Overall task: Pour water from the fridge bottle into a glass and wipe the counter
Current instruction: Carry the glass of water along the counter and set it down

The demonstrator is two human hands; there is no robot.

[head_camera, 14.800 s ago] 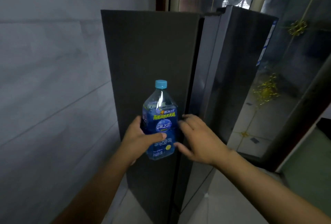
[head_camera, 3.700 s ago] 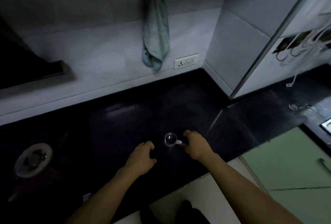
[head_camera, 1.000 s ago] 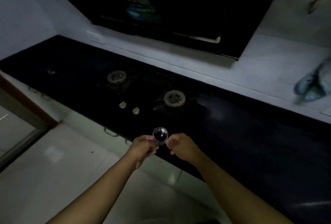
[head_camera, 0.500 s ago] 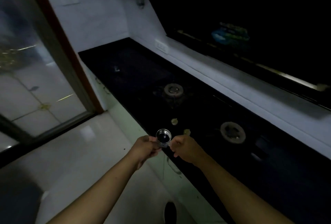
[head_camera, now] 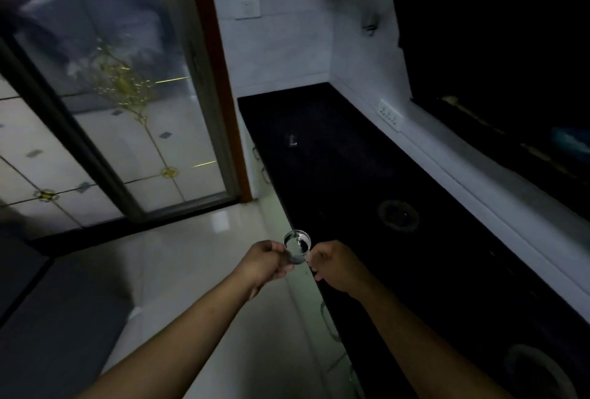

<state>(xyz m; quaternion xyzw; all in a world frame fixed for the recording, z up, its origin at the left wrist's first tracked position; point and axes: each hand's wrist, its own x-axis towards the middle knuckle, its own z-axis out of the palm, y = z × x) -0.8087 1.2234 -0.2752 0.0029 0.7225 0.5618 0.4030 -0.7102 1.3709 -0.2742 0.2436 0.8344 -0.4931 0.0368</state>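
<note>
Glass (head_camera: pixel 297 246) now at counter (head_camera: pixel 351 175) edge; small, clear, between both hands (head_camera: pixel 265 263).

Dim kitchen, glass sliding door (head_camera: pixel 105 105), pale glossy floor (head_camera: pixel 198 271), white tiled wall (head_camera: pixel 281 47)

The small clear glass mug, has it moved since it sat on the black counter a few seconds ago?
Yes. The small clear glass mug is now off the black counter, held up between the left hand and right hand at the counter's front edge.
</note>
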